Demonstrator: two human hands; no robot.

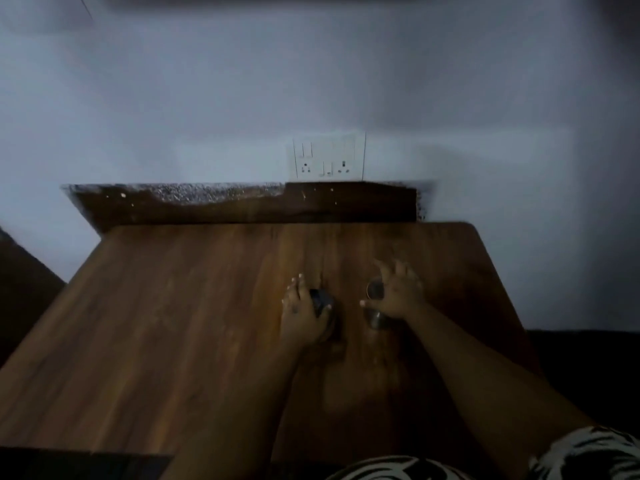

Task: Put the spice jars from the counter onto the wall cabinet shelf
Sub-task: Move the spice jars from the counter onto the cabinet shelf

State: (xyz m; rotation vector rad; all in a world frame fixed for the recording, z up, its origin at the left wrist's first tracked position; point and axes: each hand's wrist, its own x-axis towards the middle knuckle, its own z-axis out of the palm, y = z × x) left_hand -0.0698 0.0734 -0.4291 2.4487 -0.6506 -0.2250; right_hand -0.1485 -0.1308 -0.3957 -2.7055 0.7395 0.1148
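Two small dark-lidded spice jars stand on the brown wooden counter [173, 323]. My left hand [299, 317] wraps around the left jar [322, 303] from its left side. My right hand [398, 292] comes down over the right jar [375, 299] with fingers spread and the thumb beside the lid; the frame is blurred, so how firmly it grips is unclear. The dark underside of a wall cabinet [311, 0] shows at the very top edge; its shelf is out of sight.
A white socket and switch plate [329, 157] sits on the pale wall just behind the counter. A darker ledge [242, 206] runs along the counter's back. Dark floor lies to the right and left of the counter.
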